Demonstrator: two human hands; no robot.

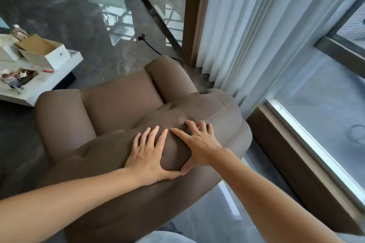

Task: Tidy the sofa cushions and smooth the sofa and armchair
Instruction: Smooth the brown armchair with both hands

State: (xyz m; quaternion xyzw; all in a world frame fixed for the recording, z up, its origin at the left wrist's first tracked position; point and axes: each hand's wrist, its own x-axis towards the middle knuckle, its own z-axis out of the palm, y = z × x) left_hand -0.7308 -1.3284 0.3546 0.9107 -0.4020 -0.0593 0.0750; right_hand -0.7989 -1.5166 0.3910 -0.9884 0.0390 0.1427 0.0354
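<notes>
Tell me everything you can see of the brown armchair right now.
The armchair is brown, in smooth matte fabric, seen from behind and above. It has a padded backrest, two rounded arms and a flat seat cushion. It stands on grey glossy floor, near the white curtain. The left hand and right hand lie flat, fingers spread, on the backrest top, thumbs touching.

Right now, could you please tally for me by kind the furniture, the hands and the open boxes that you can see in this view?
Armchairs: 1, the brown armchair
Tables: 1, the white table at the left
Hands: 2, the left hand and the right hand, both flat on the chair's backrest
Open boxes: 1, the cardboard box on the table
Total: 5
</notes>
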